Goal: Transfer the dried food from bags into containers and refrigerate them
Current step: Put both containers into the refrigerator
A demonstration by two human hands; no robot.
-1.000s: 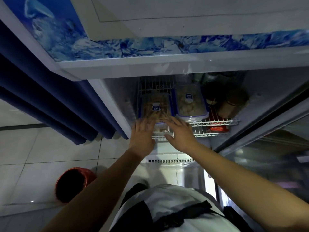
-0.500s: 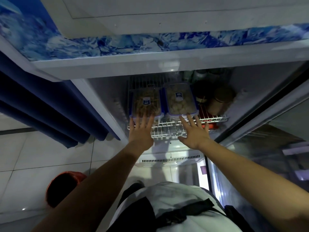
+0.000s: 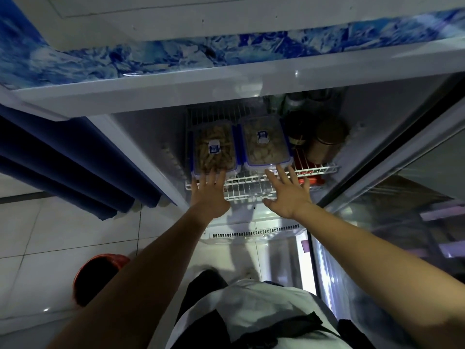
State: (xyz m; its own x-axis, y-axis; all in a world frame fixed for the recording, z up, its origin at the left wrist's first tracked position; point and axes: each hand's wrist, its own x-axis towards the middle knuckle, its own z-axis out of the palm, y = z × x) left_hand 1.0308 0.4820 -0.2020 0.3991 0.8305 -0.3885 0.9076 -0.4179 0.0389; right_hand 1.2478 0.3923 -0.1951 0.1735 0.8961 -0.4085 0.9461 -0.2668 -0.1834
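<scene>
Resting side by side on the wire shelf [image 3: 254, 190], two rigid, light, smooth-lidded containers [image 3: 215, 149] [image 3: 264, 143], best gripped by their long sides; left hand [image 3: 208, 195] and right hand [image 3: 289, 195] spread flat, holding nothing.

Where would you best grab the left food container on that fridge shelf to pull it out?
Probably by its near short end, coming straight in from the open front. The left container lies lengthwise on the wire shelf, its long sides hemmed by the right container and the fridge wall.
</scene>
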